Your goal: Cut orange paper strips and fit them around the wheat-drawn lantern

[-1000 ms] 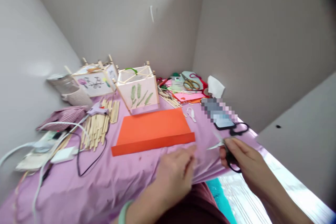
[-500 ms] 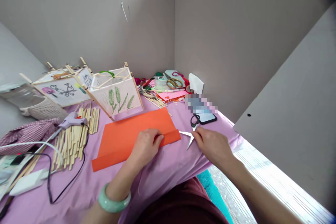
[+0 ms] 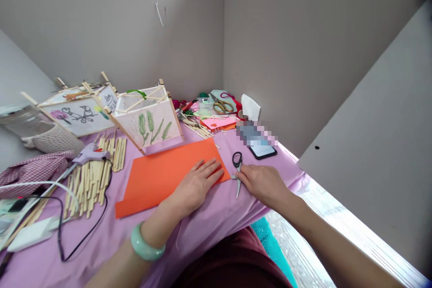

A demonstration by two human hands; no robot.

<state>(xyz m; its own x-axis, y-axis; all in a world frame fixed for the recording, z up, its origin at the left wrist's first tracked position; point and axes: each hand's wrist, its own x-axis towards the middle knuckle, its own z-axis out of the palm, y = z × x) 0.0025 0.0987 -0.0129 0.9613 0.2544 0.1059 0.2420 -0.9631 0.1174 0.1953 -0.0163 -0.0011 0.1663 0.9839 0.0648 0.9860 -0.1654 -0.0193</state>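
Note:
An orange sheet of paper (image 3: 162, 168) lies on the purple cloth, with a folded strip along its near edge. My left hand (image 3: 199, 184) rests on the right part of that strip, palm down and fingers spread. Just right of the sheet, my right hand (image 3: 261, 182) has its fingers closed on black-handled scissors (image 3: 238, 172). Their blades are apart and point toward me and the sheet's right edge. Beyond them lies a phone (image 3: 263, 149), partly blurred out.
Two wooden-framed paper lanterns (image 3: 150, 128) stand at the back left. Wooden sticks (image 3: 91, 184), a glue gun (image 3: 89, 155) and cables lie on the left. Gold-handled scissors (image 3: 222, 106) and coloured scraps are heaped at the back by the wall.
My left hand has opened from a pinch and flattened onto the folded strip. The scissors and my right hand have shifted slightly left, and the blades now point more toward me.

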